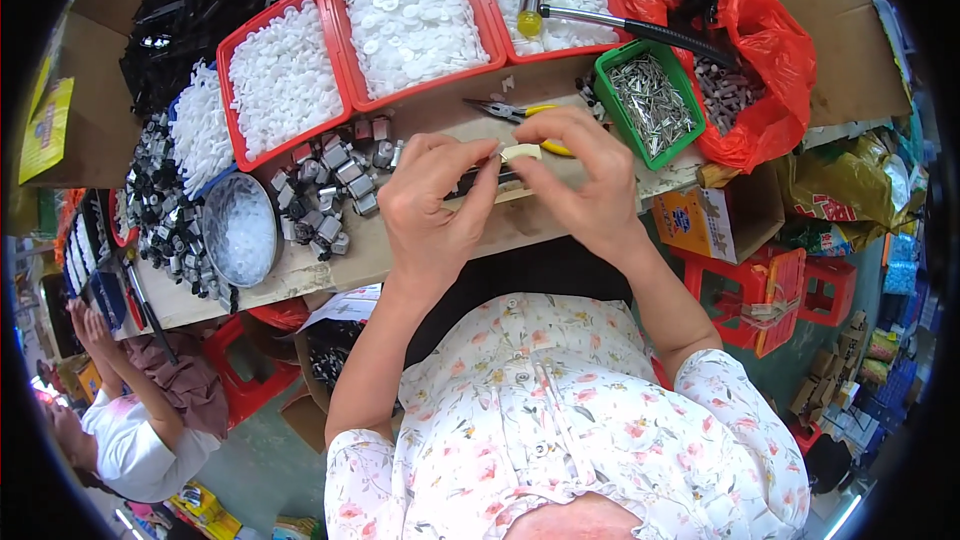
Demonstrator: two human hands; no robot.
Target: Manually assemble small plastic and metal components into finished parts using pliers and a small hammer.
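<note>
From the head: pinching a cream piece [521, 152] between fingers of the right hand [590, 180], above the near tabletop [372, 252], with fingers of the left hand [435, 202] pressed together at its left end, contents hidden. Could spring toward the yellow-handled pliers [512, 112], just beyond, if squeezed off-centre.

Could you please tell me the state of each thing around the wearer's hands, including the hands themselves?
Left hand: thumb and forefinger pinched together
Right hand: fingers bent, hold unclear
Three red trays: uncovered, full of white plastic parts
Green tray: uncovered, holding metal pins
Round metal bowl: uncovered, holding whitish pieces
Yellow-faced hammer: lying across a red tray
Long-nose pliers: lying down, partly hidden
Red plastic bag: open, holding greyish parts
</note>
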